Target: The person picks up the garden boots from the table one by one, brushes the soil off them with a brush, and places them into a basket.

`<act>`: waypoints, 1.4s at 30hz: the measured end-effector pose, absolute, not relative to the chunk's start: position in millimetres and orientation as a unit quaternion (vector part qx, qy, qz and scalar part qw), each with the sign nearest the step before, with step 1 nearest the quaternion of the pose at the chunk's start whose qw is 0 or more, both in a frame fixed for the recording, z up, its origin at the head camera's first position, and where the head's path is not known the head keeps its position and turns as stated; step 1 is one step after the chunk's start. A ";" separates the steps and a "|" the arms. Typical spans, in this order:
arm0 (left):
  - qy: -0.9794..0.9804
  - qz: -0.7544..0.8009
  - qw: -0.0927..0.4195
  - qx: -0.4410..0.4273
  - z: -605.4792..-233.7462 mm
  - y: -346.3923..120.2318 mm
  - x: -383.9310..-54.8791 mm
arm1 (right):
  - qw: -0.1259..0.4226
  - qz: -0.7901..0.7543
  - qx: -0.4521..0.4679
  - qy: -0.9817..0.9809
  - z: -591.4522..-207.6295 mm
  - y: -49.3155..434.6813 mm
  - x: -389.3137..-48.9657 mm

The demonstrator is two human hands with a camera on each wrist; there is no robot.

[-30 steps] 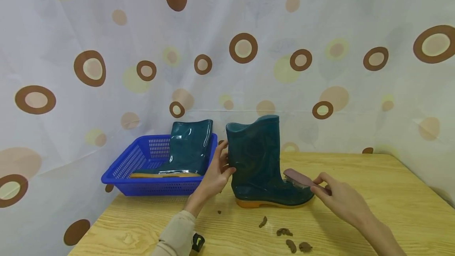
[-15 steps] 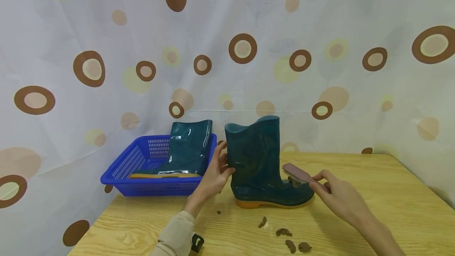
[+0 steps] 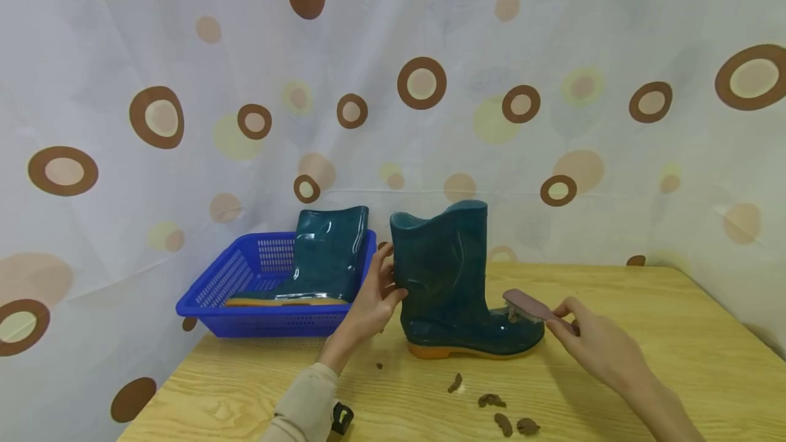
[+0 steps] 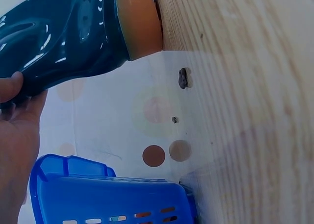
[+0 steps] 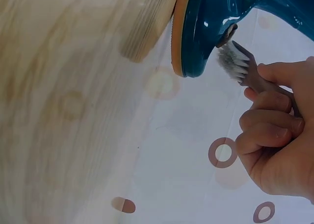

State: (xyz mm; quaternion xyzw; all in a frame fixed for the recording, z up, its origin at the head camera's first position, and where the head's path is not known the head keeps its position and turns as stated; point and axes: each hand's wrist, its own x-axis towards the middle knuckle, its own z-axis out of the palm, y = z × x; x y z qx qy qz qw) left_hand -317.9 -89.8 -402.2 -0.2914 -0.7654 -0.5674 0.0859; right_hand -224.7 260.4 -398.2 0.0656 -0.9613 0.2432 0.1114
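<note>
A dark green rubber boot with an orange sole stands upright on the table, toe to the right. My left hand grips the back of its shaft, thumb on the near side. My right hand holds a scrub brush by its mauve handle, fingers curled round it in the right wrist view. The pale bristles are right at the top of the boot's toe, beside a brown lump of mud stuck there.
Left of the boot, a blue plastic basket holds a second green boot. Several brown mud pieces lie on the wooden table in front. A black object sits by the left sleeve. A patterned curtain hangs behind.
The brush first lifted slightly off the toe, then shifted right and down toward the tip. My left hand keeps its grip on the boot, which stays in place.
</note>
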 end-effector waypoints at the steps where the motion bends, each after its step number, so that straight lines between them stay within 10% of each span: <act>1: -0.765 -0.568 0.086 -0.291 -402.0 -89.8 -318.2 | 0.115 0.238 0.063 -0.962 -398.4 262.0 -224.9; 42: -0.760 -0.572 0.088 -0.294 -401.2 -89.8 -318.8 | 0.114 0.226 0.048 -0.966 -397.0 258.9 -219.4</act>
